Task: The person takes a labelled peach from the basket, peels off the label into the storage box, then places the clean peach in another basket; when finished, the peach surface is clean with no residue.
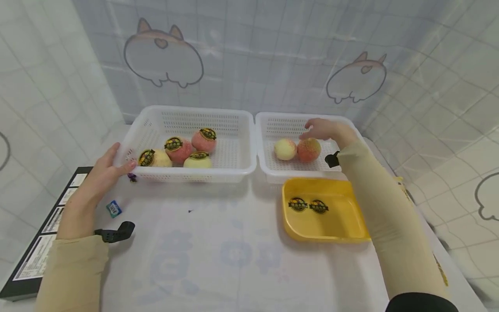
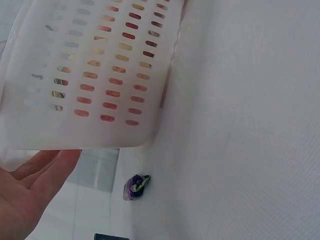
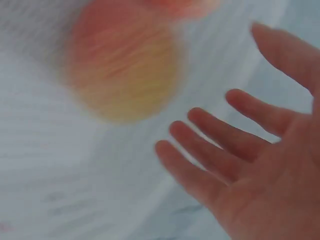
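Note:
My left hand (image 1: 99, 175) rests against the near left corner of a white perforated basket (image 1: 234, 173), its thumb by the rim and its fingers along the outer end. Several peaches (image 1: 179, 149) with black-and-gold stickers sit inside that basket. To the right stands a second white basket (image 1: 273, 123) holding a pale peach (image 1: 285, 149) and a redder peach (image 1: 309, 150), no stickers showing on either. Over this basket my right hand (image 1: 327, 130) hovers just behind the redder peach. Its fingers are spread and hold nothing in the right wrist view, apart from a blurred peach (image 3: 125, 65).
A yellow tub (image 1: 323, 234) with two stickers (image 1: 298, 204) inside stands before the right basket, partly beneath my right forearm. Left on the table lie a small blue-green packet (image 1: 113, 209), a purple wrapper (image 2: 136, 187) and a black-edged board with white labels (image 1: 33, 255).

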Tool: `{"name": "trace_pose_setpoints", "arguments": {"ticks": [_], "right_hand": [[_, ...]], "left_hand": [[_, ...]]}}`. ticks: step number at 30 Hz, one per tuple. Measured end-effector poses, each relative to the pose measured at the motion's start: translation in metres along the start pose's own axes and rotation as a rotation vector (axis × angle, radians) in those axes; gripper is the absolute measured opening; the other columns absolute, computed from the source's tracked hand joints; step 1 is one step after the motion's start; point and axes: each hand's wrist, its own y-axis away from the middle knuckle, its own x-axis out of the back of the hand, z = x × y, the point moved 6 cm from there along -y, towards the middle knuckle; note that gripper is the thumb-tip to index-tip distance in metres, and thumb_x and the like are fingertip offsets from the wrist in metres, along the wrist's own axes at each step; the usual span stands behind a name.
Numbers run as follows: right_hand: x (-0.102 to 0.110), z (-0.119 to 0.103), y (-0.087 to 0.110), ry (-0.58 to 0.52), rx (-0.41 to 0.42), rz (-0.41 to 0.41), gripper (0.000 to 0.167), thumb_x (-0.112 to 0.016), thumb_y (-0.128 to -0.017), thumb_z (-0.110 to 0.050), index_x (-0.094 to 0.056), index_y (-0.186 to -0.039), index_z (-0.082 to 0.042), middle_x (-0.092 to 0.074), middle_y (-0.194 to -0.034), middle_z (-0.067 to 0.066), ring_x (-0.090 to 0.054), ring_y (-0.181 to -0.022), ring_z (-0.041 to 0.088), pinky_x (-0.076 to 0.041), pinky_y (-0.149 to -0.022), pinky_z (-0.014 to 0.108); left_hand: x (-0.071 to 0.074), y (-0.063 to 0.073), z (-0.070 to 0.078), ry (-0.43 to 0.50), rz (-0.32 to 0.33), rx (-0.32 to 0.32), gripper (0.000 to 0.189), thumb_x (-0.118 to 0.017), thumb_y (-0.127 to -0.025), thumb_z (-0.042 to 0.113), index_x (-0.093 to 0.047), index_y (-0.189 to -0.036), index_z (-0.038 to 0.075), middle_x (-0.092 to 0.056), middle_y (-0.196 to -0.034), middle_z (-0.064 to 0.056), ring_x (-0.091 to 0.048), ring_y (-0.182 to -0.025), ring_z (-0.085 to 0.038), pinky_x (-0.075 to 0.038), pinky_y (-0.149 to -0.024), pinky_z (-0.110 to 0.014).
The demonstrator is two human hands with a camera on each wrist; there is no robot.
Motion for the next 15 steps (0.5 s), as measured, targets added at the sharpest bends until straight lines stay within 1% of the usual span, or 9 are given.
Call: {"name": "trace_pose_setpoints", "arguments": {"ticks": [2, 3, 5, 7, 9, 11, 13, 14, 15], "right_hand": [[0.009, -0.034, 0.005, 0.05, 0.074, 0.086, 0.062, -0.056, -0.1, -0.036, -0.039, -0.147, 0.0, -0.039, -0.152, 0.023, -0.043, -0.135, 0.039, -0.038, -0.111, 0.055], [0.012, -0.054, 0.007, 0.07, 0.109, 0.115, 0.06, -0.057, -0.1, -0.035, -0.041, -0.146, -0.001, -0.042, -0.15, 0.023, -0.045, -0.134, 0.038, -0.039, -0.11, 0.054], [0.011, -0.098, 0.012, 0.099, 0.205, 0.134, 0.055, -0.059, -0.1, -0.035, -0.046, -0.143, -0.004, -0.051, -0.144, 0.018, -0.05, -0.128, 0.033, -0.043, -0.107, 0.05], [0.003, -0.143, 0.017, 0.14, 0.325, 0.125, 0.048, -0.061, -0.099, -0.036, -0.053, -0.138, -0.008, -0.058, -0.136, 0.013, -0.055, -0.121, 0.028, -0.047, -0.102, 0.045], [-0.013, -0.186, 0.018, 0.173, 0.441, 0.075, 0.043, -0.063, -0.098, -0.034, -0.057, -0.133, -0.01, -0.061, -0.131, 0.008, -0.056, -0.117, 0.023, -0.048, -0.098, 0.04], [-0.035, -0.222, 0.015, 0.209, 0.542, 0.0, 0.04, -0.065, -0.097, -0.031, -0.06, -0.13, -0.01, -0.062, -0.127, 0.006, -0.056, -0.114, 0.019, -0.049, -0.095, 0.035], [-0.059, -0.25, 0.01, 0.246, 0.581, -0.092, 0.038, -0.066, -0.096, -0.027, -0.061, -0.129, -0.01, -0.062, -0.127, 0.005, -0.055, -0.114, 0.017, -0.049, -0.095, 0.032], [-0.07, -0.261, 0.007, 0.262, 0.59, -0.139, 0.037, -0.066, -0.096, -0.025, -0.06, -0.13, -0.009, -0.06, -0.128, 0.005, -0.053, -0.115, 0.017, -0.048, -0.097, 0.031], [-0.08, -0.269, 0.003, 0.285, 0.581, -0.175, 0.037, -0.066, -0.096, -0.024, -0.06, -0.13, -0.01, -0.059, -0.129, 0.004, -0.052, -0.115, 0.016, -0.047, -0.097, 0.031]], "left_hand": [[0.002, 0.001, 0.001, 0.003, 0.003, -0.002, 0.09, -0.044, -0.101, 0.051, 0.023, -0.155, 0.024, 0.008, -0.162, -0.031, -0.003, -0.142, -0.065, -0.008, -0.102, -0.085], [0.003, 0.002, 0.0, 0.009, 0.006, 0.003, 0.09, -0.044, -0.101, 0.052, 0.023, -0.155, 0.025, 0.008, -0.162, -0.031, -0.003, -0.142, -0.064, -0.008, -0.102, -0.085], [0.005, 0.003, -0.002, 0.024, 0.01, 0.016, 0.091, -0.045, -0.101, 0.053, 0.023, -0.155, 0.027, 0.008, -0.163, -0.03, -0.003, -0.142, -0.064, -0.008, -0.102, -0.085], [0.006, 0.004, -0.005, 0.043, 0.015, 0.024, 0.092, -0.046, -0.1, 0.055, 0.023, -0.155, 0.028, 0.006, -0.163, -0.029, -0.004, -0.142, -0.064, -0.007, -0.102, -0.085], [0.006, 0.005, -0.008, 0.058, 0.015, 0.028, 0.094, -0.047, -0.099, 0.056, 0.024, -0.155, 0.029, 0.005, -0.163, -0.029, -0.006, -0.142, -0.063, -0.008, -0.102, -0.085], [0.006, 0.006, -0.011, 0.064, 0.016, 0.028, 0.094, -0.048, -0.099, 0.056, 0.024, -0.155, 0.029, 0.004, -0.163, -0.029, -0.005, -0.143, -0.063, -0.008, -0.102, -0.085], [0.005, 0.006, -0.012, 0.063, 0.017, 0.023, 0.094, -0.048, -0.099, 0.055, 0.023, -0.155, 0.028, 0.003, -0.163, -0.03, -0.006, -0.143, -0.062, -0.007, -0.103, -0.085], [0.005, 0.006, -0.012, 0.063, 0.02, 0.024, 0.094, -0.048, -0.099, 0.055, 0.023, -0.155, 0.029, 0.003, -0.163, -0.03, -0.004, -0.143, -0.062, -0.006, -0.103, -0.085], [0.005, 0.006, -0.013, 0.062, 0.02, 0.027, 0.094, -0.048, -0.099, 0.055, 0.023, -0.155, 0.029, 0.003, -0.163, -0.03, -0.005, -0.143, -0.062, -0.007, -0.103, -0.085]]}}
